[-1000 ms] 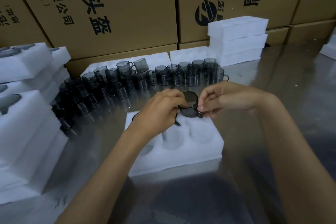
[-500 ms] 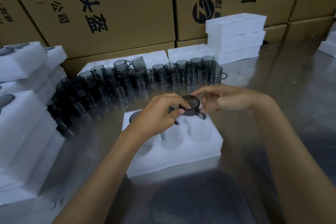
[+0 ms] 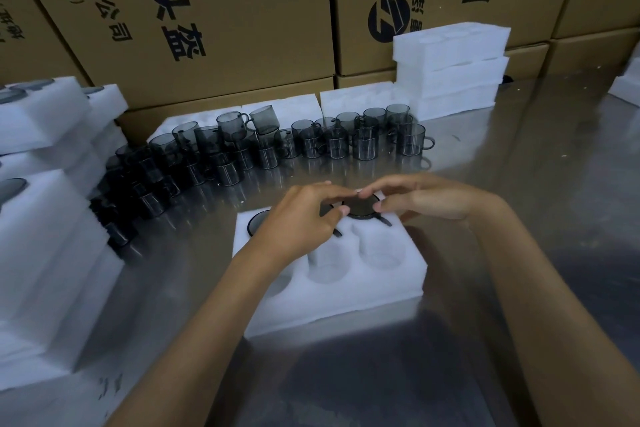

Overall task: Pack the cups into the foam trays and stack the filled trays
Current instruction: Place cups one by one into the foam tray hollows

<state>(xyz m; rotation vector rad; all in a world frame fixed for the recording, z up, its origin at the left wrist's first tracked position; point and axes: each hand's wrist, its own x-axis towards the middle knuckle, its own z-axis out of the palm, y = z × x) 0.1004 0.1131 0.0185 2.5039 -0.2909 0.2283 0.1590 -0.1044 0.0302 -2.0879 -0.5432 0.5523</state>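
Observation:
A white foam tray lies on the metal table in front of me. A dark smoky cup sits low in its back right pocket, its handle pointing toward me. My left hand and my right hand meet over this cup, and their fingertips pinch its rim from both sides. Another cup fills the back left pocket. My left hand hides the back middle pocket, with only a handle showing below it. Two front pockets in view hold nothing.
Several loose smoky cups stand in a curved row behind the tray. Empty foam trays are stacked at the back right, and filled tray stacks stand at the left. Cardboard boxes wall off the back.
Both hands lowered the cup from above the tray into the back right pocket. It now sits sunk in the foam, with the fingertips still on its rim.

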